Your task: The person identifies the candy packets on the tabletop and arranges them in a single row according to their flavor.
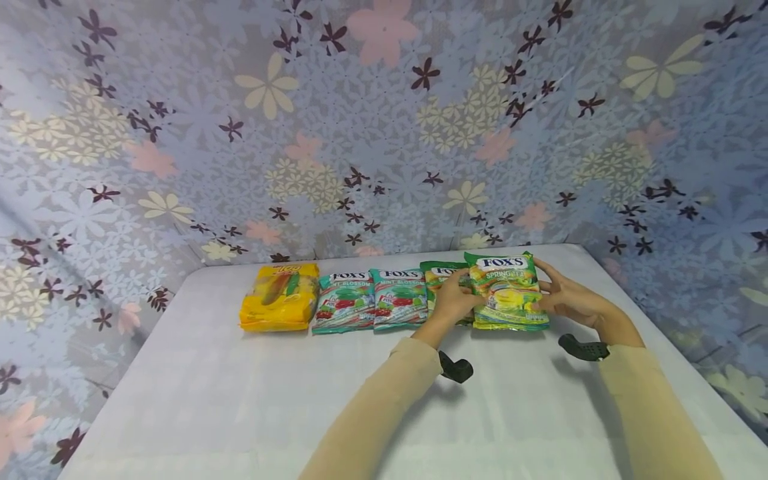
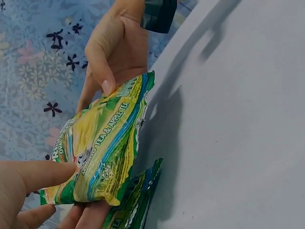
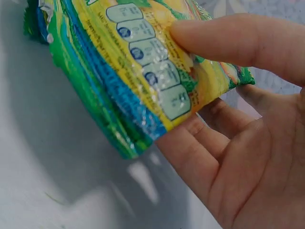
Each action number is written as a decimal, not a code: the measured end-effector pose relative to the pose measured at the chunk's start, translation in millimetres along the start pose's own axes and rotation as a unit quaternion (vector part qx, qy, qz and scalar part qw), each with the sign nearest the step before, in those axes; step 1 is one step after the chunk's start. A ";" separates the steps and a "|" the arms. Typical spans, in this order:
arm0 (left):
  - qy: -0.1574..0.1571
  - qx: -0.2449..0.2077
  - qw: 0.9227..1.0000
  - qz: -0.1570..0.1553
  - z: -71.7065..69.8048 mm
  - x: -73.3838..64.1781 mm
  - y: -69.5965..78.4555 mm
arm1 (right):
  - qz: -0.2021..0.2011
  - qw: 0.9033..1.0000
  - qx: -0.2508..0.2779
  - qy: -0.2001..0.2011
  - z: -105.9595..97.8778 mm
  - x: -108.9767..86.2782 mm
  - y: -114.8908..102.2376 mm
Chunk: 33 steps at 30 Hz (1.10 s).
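Note:
A green and yellow Fox's Spring Tea candy bag (image 1: 506,293) is held between both hands at the right end of a row. My left hand (image 1: 454,298) pinches its left edge, thumb on the front and fingers behind. On the opposite edge my right hand (image 1: 570,300) grips it the same way, as the right wrist view shows with the bag's printed face (image 3: 138,62) under the thumb. In the left wrist view the bag (image 2: 97,143) hangs tilted over its shadow. A second Spring Tea bag (image 1: 435,280) lies just left, partly hidden by my left hand.
Further left lie two teal Fox's Mint Blossom bags, one (image 1: 401,300) beside the other (image 1: 345,303), then a yellow candy bag (image 1: 281,298). All are along the back of a white-covered table (image 1: 240,407). A floral curtain (image 1: 372,133) rises behind it.

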<state>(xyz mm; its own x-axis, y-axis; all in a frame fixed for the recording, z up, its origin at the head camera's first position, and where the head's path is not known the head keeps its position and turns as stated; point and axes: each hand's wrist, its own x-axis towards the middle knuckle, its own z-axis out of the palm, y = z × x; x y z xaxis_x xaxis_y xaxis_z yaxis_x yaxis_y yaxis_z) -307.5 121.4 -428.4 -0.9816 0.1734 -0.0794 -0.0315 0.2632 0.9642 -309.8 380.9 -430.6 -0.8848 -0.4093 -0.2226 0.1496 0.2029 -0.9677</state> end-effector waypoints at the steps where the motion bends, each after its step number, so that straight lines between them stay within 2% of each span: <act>1: 0.001 0.004 1.000 -0.001 0.9 0.8 0.4 | 0.003 1.000 0.002 0.000 -2.1 1.1 0.2; 7: -0.007 0.008 1.000 -0.013 6.3 1.3 3.5 | 0.029 0.999 0.015 -0.006 -12.8 5.4 0.8; 13: -0.040 -0.004 0.998 -0.038 11.7 -1.0 9.2 | 0.058 0.998 0.012 0.000 -21.2 5.1 3.6; 16: -0.060 0.009 0.997 -0.048 12.4 -1.0 11.2 | 0.065 0.998 0.004 0.001 -23.1 4.9 6.0; 20: -0.083 0.029 0.995 -0.046 11.9 -0.4 11.2 | 0.075 0.997 -0.011 0.004 -23.2 4.5 8.4; 24: -0.088 -0.029 0.994 -0.054 9.3 1.2 7.3 | 0.087 0.996 -0.021 0.005 -21.0 6.7 7.5; 27: -0.098 -0.104 0.987 -0.070 7.0 3.8 4.7 | 0.100 0.995 -0.028 0.011 -19.0 8.4 3.2; 29: -0.103 -0.139 0.982 -0.080 6.4 5.8 4.3 | 0.105 0.993 -0.045 0.018 -17.7 8.7 -0.1; 33: -0.102 -0.166 0.977 -0.091 6.3 6.9 7.3 | 0.107 0.991 -0.076 0.033 -13.8 8.5 -5.5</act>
<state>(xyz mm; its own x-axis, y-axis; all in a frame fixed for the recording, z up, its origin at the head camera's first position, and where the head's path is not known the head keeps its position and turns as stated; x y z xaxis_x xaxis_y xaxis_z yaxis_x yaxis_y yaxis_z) -313.3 130.5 -423.5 -0.8978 0.3461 -0.2722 -0.2935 -0.0095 0.9559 -324.2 388.6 -425.6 -0.8676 -0.2846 -0.4078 0.2728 0.4133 -0.8688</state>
